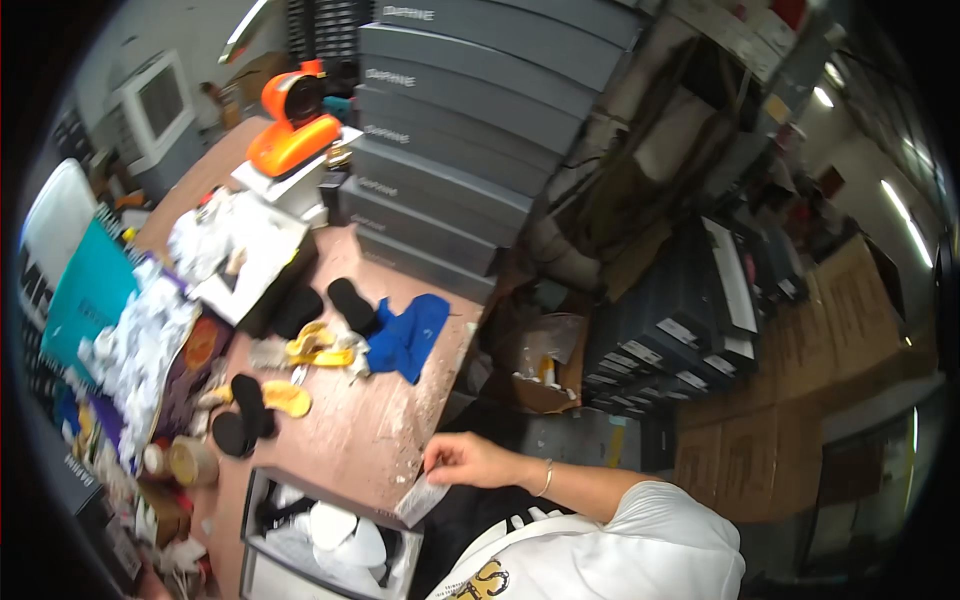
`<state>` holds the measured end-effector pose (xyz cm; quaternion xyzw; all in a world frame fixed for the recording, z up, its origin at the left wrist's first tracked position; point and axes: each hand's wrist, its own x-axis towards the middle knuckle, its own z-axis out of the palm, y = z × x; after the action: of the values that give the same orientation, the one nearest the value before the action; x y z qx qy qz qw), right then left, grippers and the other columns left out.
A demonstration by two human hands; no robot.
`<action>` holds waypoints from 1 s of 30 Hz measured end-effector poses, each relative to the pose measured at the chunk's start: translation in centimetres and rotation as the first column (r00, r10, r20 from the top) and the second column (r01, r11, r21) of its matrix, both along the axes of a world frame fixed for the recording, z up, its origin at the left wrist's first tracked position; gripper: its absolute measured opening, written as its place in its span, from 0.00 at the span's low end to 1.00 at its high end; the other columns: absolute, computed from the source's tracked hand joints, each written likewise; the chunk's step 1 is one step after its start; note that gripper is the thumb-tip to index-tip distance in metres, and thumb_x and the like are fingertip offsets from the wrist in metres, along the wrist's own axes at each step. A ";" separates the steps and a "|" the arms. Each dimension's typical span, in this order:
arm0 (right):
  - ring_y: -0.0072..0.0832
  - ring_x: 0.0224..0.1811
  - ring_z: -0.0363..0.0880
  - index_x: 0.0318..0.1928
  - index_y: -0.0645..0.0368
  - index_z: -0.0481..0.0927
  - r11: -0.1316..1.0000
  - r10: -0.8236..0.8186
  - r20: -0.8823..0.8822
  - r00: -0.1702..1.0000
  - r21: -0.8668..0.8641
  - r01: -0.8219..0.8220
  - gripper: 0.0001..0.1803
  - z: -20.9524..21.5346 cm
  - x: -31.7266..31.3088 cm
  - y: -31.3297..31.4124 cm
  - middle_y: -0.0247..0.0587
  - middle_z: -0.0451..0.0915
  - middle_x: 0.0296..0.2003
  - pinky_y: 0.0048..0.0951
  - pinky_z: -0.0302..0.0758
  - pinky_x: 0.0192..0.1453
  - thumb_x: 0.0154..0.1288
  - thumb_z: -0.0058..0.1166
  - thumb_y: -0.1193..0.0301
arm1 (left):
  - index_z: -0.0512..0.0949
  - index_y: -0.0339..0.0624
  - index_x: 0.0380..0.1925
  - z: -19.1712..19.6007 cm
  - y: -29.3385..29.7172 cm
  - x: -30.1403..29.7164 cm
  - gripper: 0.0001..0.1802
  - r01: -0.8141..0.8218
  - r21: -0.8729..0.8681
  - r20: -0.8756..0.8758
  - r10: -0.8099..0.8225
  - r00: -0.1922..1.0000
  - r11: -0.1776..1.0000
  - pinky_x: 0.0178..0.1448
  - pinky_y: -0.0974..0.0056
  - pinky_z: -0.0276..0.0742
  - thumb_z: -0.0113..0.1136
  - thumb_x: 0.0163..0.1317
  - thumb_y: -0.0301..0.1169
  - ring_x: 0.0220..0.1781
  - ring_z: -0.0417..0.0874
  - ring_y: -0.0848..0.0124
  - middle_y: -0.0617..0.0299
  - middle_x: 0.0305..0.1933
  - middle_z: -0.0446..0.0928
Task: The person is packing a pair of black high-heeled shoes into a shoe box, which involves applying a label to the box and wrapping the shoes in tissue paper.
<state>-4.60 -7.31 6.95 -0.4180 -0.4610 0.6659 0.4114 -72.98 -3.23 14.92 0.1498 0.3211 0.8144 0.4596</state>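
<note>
My right hand [468, 461] reaches in from the right, its fingers curled closed at the labelled end of a grey shoebox [345, 506] along the table's near edge. A pale printed label [421, 498] shows just below the fingertips, which are partly hidden. Inside the box lie white rounded shoes [345, 540] and white tissue paper [290, 550]. My left hand does not show.
Black shoe-shaped pieces [243, 415], a yellow piece [288, 398] and a blue cloth [408, 338] lie on the table [350, 440]. Behind stand an orange device [295, 130] and tall stacked grey boxes [450, 130]. Crumpled paper [145, 335] heaps at left; cartons [760, 450] stand right.
</note>
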 end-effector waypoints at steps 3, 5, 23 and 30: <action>0.15 0.35 0.75 0.37 0.58 0.76 0.984 -0.124 -0.127 0.984 0.115 0.139 0.08 4.2 1.5 1.8 0.29 0.78 0.34 0.20 0.74 0.41 0.58 0.59 0.82 | 0.64 0.43 0.65 5.3 -6.1 13.2 0.39 0.083 0.048 -0.179 -0.073 0.981 0.995 0.71 0.45 0.61 0.57 0.58 0.52 0.69 0.63 0.53 0.52 0.67 0.65; 0.17 0.30 0.74 0.33 0.57 0.73 0.932 -0.234 -0.178 0.956 0.238 0.273 0.06 7.0 2.4 2.6 0.33 0.77 0.29 0.23 0.74 0.37 0.62 0.55 0.81 | 0.67 0.50 0.64 5.4 -9.4 19.8 0.38 0.345 0.076 -0.394 -0.290 0.872 0.936 0.68 0.46 0.63 0.50 0.60 0.61 0.66 0.69 0.56 0.57 0.65 0.69; 0.09 0.28 0.69 0.38 0.62 0.75 0.647 -0.222 -0.019 0.975 0.745 0.162 0.06 15.5 -2.7 3.4 0.28 0.77 0.32 0.14 0.67 0.31 0.63 0.59 0.79 | 0.42 0.45 0.73 6.1 -11.7 45.4 0.54 0.746 -0.606 0.170 -0.871 0.461 0.277 0.72 0.45 0.55 0.49 0.58 0.67 0.72 0.57 0.45 0.43 0.73 0.49; 0.12 0.34 0.73 0.38 0.60 0.75 0.806 -0.168 -0.162 0.972 0.545 0.231 0.05 15.9 -1.0 9.7 0.28 0.76 0.32 0.15 0.71 0.41 0.65 0.58 0.75 | 0.55 0.48 0.67 -0.9 -6.9 47.9 0.60 0.227 0.121 -0.993 0.116 0.035 0.966 0.67 0.46 0.62 0.83 0.32 0.36 0.68 0.59 0.41 0.36 0.68 0.50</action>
<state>-5.65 2.40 22.83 -0.2890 -0.5670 0.4754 0.6074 -25.12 -10.12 13.99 0.7403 0.4397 0.4951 0.1163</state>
